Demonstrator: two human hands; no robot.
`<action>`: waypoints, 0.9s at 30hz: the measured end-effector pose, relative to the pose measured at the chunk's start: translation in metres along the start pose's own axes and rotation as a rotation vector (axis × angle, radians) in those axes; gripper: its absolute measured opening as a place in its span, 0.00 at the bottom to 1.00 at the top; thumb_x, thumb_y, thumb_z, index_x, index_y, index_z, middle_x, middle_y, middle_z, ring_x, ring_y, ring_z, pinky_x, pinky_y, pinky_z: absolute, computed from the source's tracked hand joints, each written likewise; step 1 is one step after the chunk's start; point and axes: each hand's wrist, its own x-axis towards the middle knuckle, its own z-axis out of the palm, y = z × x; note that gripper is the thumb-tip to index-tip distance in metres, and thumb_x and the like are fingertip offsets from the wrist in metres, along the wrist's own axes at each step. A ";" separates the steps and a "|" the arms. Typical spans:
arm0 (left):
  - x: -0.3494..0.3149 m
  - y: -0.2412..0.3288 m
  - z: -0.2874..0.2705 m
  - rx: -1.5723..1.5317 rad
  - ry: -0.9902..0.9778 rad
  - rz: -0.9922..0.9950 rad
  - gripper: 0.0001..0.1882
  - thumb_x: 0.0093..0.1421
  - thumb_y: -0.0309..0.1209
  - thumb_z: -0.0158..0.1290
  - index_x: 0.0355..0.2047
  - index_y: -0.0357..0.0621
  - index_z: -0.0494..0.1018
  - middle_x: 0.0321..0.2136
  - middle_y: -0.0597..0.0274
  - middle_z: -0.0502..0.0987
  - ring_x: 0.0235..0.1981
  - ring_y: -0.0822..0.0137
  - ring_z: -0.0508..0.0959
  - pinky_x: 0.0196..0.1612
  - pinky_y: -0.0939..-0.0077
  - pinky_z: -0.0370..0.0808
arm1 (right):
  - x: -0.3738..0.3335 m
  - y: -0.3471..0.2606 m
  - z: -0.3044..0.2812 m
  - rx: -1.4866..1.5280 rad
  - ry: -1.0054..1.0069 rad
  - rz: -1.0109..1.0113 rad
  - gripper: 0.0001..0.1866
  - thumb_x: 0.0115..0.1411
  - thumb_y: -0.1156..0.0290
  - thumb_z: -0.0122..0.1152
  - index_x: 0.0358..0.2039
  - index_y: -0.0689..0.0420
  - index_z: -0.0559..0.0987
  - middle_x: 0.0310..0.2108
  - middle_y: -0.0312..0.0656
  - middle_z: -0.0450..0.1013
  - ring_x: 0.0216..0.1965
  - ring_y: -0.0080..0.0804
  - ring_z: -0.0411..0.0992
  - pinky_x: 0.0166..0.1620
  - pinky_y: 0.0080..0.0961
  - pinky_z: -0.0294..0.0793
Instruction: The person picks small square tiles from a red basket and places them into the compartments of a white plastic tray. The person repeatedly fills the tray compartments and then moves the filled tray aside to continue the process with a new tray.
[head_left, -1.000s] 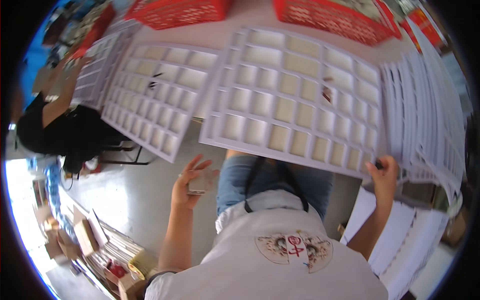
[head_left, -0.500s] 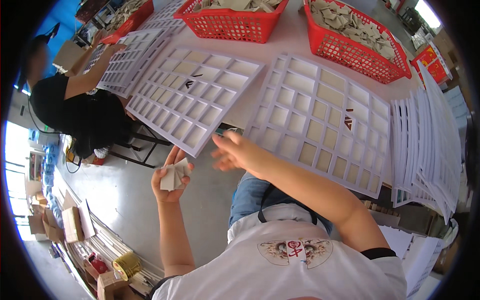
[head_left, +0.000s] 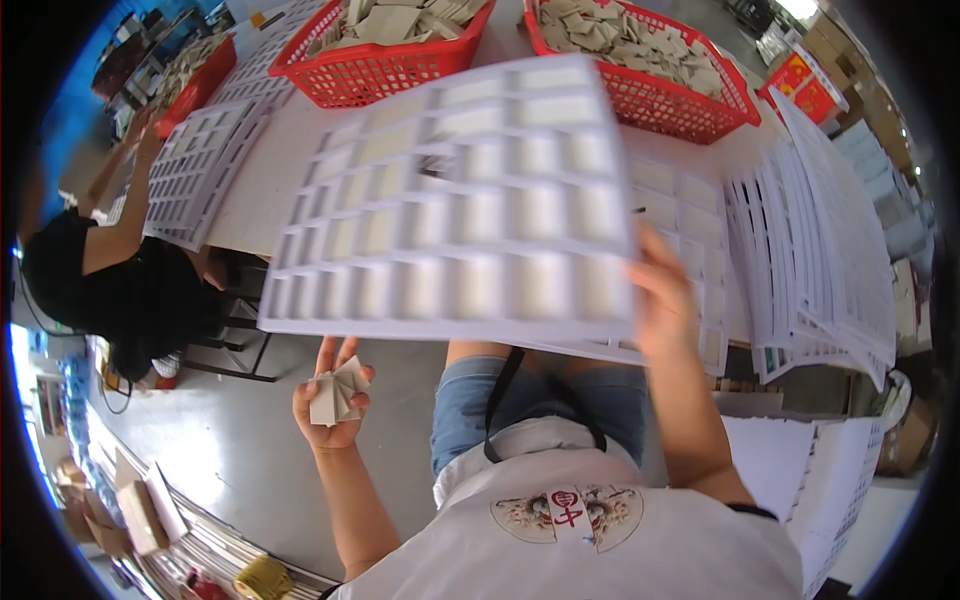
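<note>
My left hand (head_left: pixel 345 428) holds a small fan of beige square pieces (head_left: pixel 334 398) by the thumb and fingers. Two of its fingertips reach up to the lower edge of a white grid panel (head_left: pixel 440 329); whether they touch it I cannot tell. At that panel's right edge, my right hand (head_left: pixel 665 300) is closed, holding it raised and tilted above the table. The panel is blurred, with rows of rectangular compartments, some backed in beige, and a dark mark near its middle. Behind it, partly hidden, another white grid panel (head_left: pixel 700 215) lies on the table.
Two red baskets (head_left: pixel 385 75) (head_left: pixel 660 105) of beige pieces stand at the table's far side. Upright white panels (head_left: pixel 820 250) are stacked at the right. At the left a person in black (head_left: pixel 105 270) sits by more grid panels (head_left: pixel 200 165).
My right hand has taken hold of the left grid panel and swung it up and rightward, over the other panel. My left hand keeps its beige pieces and sits slightly lower.
</note>
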 end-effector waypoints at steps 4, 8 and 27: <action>0.017 -0.024 0.011 0.140 -0.019 -0.210 0.28 0.56 0.36 0.51 0.56 0.36 0.65 0.57 0.41 0.69 0.48 0.42 0.75 0.33 0.68 0.80 | -0.078 -0.063 -0.127 -0.123 0.129 -0.069 0.35 0.57 0.67 0.51 0.63 0.73 0.61 0.59 0.56 0.67 0.59 0.42 0.69 0.63 0.35 0.64; 0.019 -0.058 0.036 0.210 -0.067 -0.469 0.19 0.57 0.37 0.51 0.43 0.35 0.71 0.52 0.38 0.72 0.47 0.40 0.78 0.35 0.65 0.82 | -0.126 -0.075 -0.188 -0.358 0.363 0.097 0.28 0.59 0.72 0.54 0.60 0.68 0.68 0.55 0.50 0.70 0.54 0.37 0.70 0.57 0.29 0.67; 0.058 -0.191 0.094 0.083 -0.063 -0.729 0.23 0.59 0.48 0.60 0.47 0.48 0.71 0.48 0.57 0.74 0.50 0.58 0.75 0.52 0.57 0.73 | -0.077 -0.002 -0.017 -0.905 -0.316 -0.251 0.21 0.47 0.79 0.70 0.43 0.58 0.78 0.44 0.40 0.73 0.44 0.44 0.69 0.47 0.37 0.69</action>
